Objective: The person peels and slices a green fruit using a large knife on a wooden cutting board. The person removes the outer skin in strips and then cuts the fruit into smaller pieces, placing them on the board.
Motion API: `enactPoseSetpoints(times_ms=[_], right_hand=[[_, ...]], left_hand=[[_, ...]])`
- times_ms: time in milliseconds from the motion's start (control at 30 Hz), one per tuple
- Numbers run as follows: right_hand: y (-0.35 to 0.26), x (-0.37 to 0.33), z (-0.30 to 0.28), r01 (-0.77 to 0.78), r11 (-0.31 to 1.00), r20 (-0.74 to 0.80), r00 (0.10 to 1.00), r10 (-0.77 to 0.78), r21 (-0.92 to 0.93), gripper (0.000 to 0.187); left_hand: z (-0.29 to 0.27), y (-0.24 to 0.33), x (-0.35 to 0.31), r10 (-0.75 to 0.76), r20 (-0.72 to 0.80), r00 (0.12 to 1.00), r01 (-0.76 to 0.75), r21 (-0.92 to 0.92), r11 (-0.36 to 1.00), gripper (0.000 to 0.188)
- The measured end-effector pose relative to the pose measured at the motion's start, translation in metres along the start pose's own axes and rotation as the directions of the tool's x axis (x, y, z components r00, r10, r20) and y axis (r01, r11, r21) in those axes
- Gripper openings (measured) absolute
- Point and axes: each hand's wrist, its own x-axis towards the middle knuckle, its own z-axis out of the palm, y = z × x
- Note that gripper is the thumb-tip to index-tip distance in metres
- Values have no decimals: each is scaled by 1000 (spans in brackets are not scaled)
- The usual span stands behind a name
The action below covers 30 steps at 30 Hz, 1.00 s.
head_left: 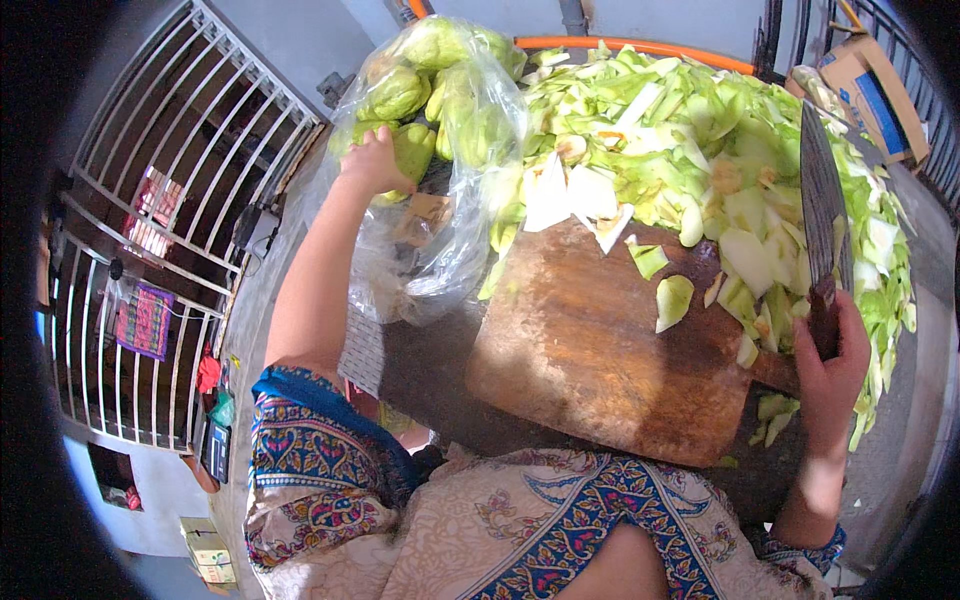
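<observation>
At the far left, my left hand (375, 165) is inside the mouth of a clear plastic bag (440, 265), fingers and thumb around a green chayote (413, 150). Several more chayotes (395, 92) lie in the bag behind it. My right hand (832, 365) grips a large knife (822, 190) by its dark handle, the broad blade pointing up and away. Between my hands lies a worn wooden cutting board (590, 340), its handle toward my right hand. A few pale green slices (674, 302) rest on its far right part.
A big heap of chayote slices and peelings (680, 120) spreads behind and right of the board. An orange pipe (640, 43) runs behind the heap. A cardboard box (875, 95) stands at the far right by dark railings. White barred gates (150, 260) are at the left.
</observation>
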Motion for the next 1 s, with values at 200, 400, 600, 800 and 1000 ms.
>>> enactPoseSetpoints(times_ms=[200, 400, 600, 800, 1000], right_hand=[[10, -3, 2, -27, 999, 1, 1000, 27, 47, 37], [0, -2, 5, -9, 995, -17, 1000, 11, 98, 37], [-1, 2, -1, -19, 997, -28, 999, 22, 76, 33], [-3, 2, -1, -61, 994, -21, 998, 63, 90, 31], [4, -2, 2, -21, 992, -65, 997, 29, 121, 32]], left_hand=[[-13, 6, 2, 190, -225, 956, -219, -109, 970, 78], [-4, 65, 30, 283, -425, 860, -471, -448, 760, 53], [42, 62, 87, 32, -609, 792, -395, -472, 788, 58], [28, 34, 54, -68, -337, 939, -27, -269, 963, 54], [28, -6, 31, 190, -348, 918, -357, -515, 779, 37]])
